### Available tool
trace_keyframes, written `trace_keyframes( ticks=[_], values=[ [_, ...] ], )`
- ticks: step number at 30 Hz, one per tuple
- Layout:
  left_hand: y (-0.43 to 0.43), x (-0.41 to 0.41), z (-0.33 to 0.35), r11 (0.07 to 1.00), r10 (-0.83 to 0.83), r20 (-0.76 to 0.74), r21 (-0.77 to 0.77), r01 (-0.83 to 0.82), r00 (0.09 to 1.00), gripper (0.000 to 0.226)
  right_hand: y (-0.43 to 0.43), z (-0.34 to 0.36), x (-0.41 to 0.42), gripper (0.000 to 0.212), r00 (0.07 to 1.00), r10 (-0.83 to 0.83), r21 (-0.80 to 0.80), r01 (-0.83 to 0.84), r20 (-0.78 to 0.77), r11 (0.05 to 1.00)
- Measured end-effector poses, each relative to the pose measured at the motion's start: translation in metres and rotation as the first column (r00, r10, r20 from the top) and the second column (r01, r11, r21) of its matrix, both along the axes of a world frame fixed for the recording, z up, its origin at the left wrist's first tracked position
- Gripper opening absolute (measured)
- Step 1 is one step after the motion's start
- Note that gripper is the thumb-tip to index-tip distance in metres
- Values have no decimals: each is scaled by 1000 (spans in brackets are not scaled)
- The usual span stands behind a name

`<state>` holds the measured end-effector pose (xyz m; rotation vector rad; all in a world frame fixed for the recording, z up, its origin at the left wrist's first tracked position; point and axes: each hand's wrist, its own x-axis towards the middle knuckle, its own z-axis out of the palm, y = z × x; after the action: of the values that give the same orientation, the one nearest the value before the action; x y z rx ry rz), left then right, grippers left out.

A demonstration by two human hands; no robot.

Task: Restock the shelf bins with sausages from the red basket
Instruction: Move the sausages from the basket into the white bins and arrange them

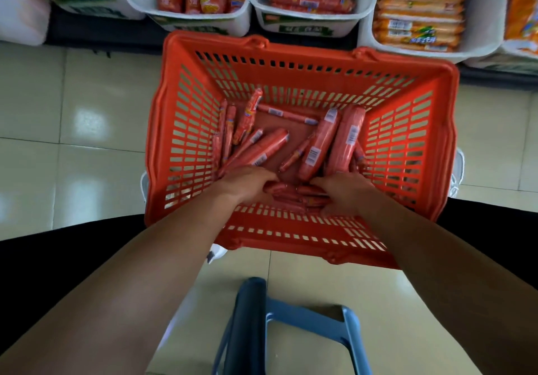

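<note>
Two bare hands reach down into a red basket (163,130) on the tiled shop floor, closing from either side on a small bundle of thin sausages (294,195) lying against the basket's near wall. The left hand (247,185) comes in from the left with its fingers (269,179) curled over the bundle's left ends; the right hand (342,194) mirrors it from the right, fingers bent around the other ends. Both look part-closed around the bundle, though how firm the grip is cannot be told. The bundle's long axis runs left to right, straight across between the two palms, so neither hand is nearer; four or five sticks show in it, the exact count hidden by the fingers. Farther in, the loose stock lies mostly pointing away from the person: some five thin sticks leaning at the left wall, one medium sausage (259,150) slanting toward the middle, one thin stick across the back, then two thick sausages (346,138) side by side at right, with a few thin ones tucked beside them. Above the basket, five white shelf bins (308,26) stand in a row, all already holding packs; the second from the left holds upright sticks and is the likely destination. A blue stool (305,316) sits between the person's knees.
</note>
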<state>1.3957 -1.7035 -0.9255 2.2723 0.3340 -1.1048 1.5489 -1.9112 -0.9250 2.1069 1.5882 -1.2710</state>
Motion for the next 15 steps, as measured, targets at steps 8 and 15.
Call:
trace_keyframes(
  ticks=[8,15],
  values=[
    [-4,11,-4,985,161,-9,63,-160,987,73,-6,3,-6,63,987,-160,42,161,-30,986],
    [-10,4,-10,994,-58,2,97,58,998,86,-2,6,-4,80,993,-100,-38,97,-59,995]
  ],
)
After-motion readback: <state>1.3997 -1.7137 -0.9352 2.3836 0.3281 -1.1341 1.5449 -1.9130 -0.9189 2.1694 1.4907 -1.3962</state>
